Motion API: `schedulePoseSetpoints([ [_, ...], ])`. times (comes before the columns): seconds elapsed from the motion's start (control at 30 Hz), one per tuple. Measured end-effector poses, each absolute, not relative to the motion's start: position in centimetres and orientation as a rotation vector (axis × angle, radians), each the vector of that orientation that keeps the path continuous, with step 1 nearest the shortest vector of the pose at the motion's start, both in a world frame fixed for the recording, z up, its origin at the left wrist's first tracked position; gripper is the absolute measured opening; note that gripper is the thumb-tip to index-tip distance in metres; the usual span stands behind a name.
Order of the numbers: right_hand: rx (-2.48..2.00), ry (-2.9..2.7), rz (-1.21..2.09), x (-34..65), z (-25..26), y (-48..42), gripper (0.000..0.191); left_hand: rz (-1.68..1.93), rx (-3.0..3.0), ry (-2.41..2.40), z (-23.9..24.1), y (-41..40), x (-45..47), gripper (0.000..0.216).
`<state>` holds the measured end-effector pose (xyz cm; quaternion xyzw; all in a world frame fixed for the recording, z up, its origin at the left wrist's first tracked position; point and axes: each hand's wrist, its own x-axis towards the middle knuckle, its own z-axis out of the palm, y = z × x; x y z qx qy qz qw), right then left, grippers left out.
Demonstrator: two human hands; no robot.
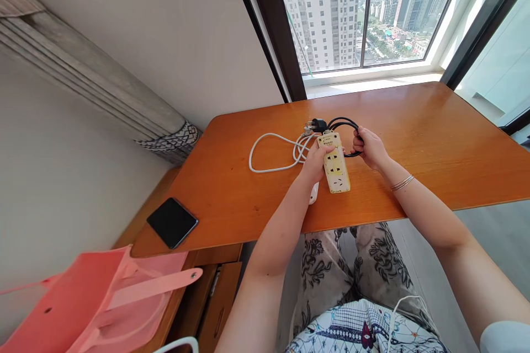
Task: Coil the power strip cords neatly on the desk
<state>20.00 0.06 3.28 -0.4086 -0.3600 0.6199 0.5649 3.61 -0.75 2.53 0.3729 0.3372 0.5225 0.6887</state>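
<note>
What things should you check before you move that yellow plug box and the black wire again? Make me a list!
1. Left hand is on the yellow power strip: ok.
2. Right hand is closed on the black cord loop: ok.
3. Black plug is lying loose on the table, not in a socket: ok.
4. The strip's visible sockets have nothing plugged in: ok.
5. White cable is untangled from the black cord: cannot tell, they overlap near the plug.
6. Phone is well apart from the cords: ok.
</note>
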Motion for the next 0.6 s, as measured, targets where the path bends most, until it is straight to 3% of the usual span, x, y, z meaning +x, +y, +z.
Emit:
schedulePoseSetpoints([
  [0.27,-1.095,-1.02,1.319,20.1,2.4,0.6,0.052,1.167,0.873,0.787,2.5,-0.8,3.6,0.047],
  [0.5,-1.056,-1.02,1.356,20.4,1.5,1.1,0.045,1.157,0.864,0.825,2.7,-0.5,3.2,0.047],
  [0.6,-1.159,-1.18,1.148,20.8,1.3,1.2,0.034,1.126,0.855,0.823,2.7,-0.5,3.1,0.046],
])
